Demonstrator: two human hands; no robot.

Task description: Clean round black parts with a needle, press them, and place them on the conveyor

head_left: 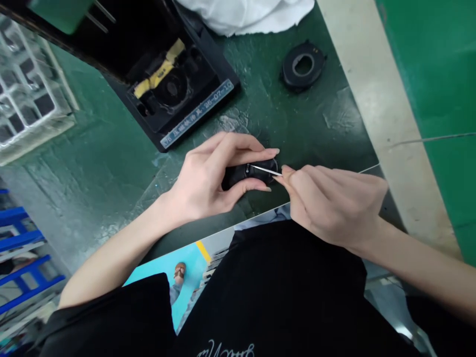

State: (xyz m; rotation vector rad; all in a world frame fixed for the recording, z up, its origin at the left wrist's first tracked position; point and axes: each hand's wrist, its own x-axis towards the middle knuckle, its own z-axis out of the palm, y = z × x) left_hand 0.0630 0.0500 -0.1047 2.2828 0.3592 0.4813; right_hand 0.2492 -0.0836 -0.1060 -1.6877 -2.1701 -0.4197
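"Black casing [257, 174], near the front edge of the tabletop [293, 124]: what holds it?"
"Left hand [203, 181], thumb and fingers curled along both sides."
"And the right hand [330, 203]?"
"Pinched around a thin metal pick [267, 171], its tip at the casing; touching or not, I cannot tell."
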